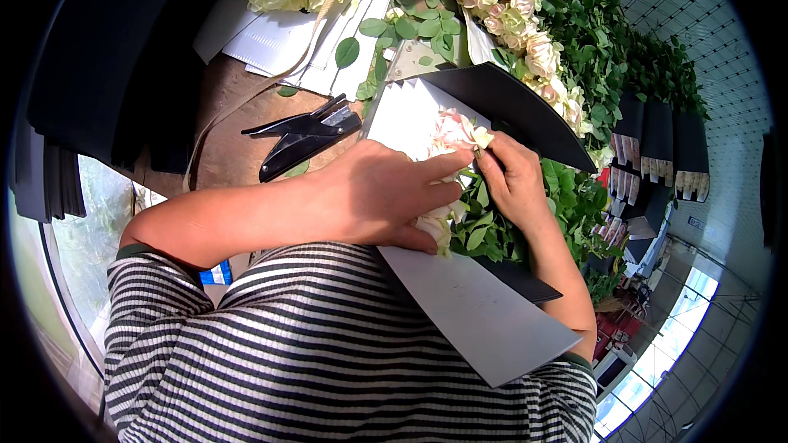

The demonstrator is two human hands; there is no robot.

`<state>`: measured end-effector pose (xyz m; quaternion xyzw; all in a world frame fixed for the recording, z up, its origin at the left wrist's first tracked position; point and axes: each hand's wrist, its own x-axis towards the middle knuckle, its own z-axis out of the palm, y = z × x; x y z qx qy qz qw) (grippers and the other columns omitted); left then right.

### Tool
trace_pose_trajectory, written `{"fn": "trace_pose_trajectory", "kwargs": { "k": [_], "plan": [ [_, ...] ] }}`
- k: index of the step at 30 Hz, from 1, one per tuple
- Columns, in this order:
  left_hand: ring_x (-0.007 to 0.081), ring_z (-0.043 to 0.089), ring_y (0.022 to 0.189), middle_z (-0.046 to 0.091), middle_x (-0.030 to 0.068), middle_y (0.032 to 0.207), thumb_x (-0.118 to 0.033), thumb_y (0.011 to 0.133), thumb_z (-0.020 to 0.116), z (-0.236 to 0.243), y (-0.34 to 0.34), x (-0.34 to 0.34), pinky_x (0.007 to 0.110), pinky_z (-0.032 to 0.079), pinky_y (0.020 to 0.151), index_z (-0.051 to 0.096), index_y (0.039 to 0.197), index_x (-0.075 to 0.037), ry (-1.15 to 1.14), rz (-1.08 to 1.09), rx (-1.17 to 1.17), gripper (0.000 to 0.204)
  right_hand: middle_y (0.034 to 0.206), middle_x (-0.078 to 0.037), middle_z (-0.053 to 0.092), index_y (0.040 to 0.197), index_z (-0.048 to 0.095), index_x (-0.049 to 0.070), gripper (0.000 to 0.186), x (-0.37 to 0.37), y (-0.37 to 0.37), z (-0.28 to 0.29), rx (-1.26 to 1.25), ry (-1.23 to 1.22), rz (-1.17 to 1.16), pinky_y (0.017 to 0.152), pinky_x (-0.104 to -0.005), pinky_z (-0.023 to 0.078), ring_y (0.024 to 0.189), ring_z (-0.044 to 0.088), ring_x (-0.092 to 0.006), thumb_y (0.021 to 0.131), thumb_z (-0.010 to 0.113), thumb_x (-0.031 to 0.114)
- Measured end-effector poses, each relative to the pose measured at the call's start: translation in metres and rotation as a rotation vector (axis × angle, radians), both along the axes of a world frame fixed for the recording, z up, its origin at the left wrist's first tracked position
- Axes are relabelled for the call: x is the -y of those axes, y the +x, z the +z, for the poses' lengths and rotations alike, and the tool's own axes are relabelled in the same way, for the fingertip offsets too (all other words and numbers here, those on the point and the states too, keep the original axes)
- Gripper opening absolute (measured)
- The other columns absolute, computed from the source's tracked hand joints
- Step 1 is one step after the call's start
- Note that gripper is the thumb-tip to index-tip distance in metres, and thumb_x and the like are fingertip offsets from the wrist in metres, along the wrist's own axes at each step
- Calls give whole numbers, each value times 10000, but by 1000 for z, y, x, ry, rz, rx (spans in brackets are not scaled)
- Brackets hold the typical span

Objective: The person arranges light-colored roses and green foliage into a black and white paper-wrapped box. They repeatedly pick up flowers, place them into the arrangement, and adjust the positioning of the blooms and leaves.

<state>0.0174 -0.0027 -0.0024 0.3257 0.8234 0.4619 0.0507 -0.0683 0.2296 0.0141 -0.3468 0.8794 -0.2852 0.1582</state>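
Pale pink and cream roses lie with their leafy stems between white corrugated sheets and black wrapping sheets in front of me. My left hand rests across the flowers with its fingers stretched out and apart. Its index fingertip reaches the upper rose, and its thumb lies by a cream rose lower down. My right hand pinches the edge of the upper rose between thumb and fingers. Below the hands a pale grey sheet sticks out toward my right arm. A black sheet curves up behind the right hand.
A black plier stapler lies on the brown tabletop, left of the flowers. White corrugated sheets and a beige strap are behind it. More roses and dense green foliage line the far and right sides.
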Motion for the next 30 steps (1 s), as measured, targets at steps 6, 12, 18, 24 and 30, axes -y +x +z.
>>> {"fn": "trace_pose_trajectory", "kwargs": {
  "k": [6,12,18,24,30],
  "plan": [
    [314,688,814,383,203,1479,-371,625,809,20,-21,-1,384,558,673,696,1036,-69,-137,-47,69,523,833,-75,604,1071,634,134,242,0,3,13,-235,224,82,600,-398,513,762,623,-299,832,659,109],
    [333,690,723,365,225,1471,-486,654,788,16,-22,-2,387,570,641,664,1011,-121,-221,-19,-4,526,968,-85,679,1128,637,-24,259,-20,-84,119,416,-309,261,733,-311,530,827,644,-165,913,618,120],
    [307,696,877,369,224,1471,-512,681,785,25,-27,-8,365,574,677,665,1036,-110,-239,-73,23,549,1377,-35,480,1157,672,192,335,-131,-221,-30,-465,653,-297,991,-366,443,1162,523,-249,852,588,81],
    [274,707,821,389,206,1468,-470,673,811,29,-23,-8,350,568,656,666,1026,-114,-227,-47,66,522,1138,-93,631,1077,655,95,225,-155,-264,-23,-540,58,-487,840,-351,531,940,664,-239,854,645,130],
    [278,706,817,404,196,1456,-495,658,815,22,-21,-6,344,564,646,655,1074,-120,-202,-18,32,582,990,-62,675,1051,625,41,155,-216,-245,198,-662,-1444,-552,703,-266,571,854,664,-174,961,597,163]
  ]
}}
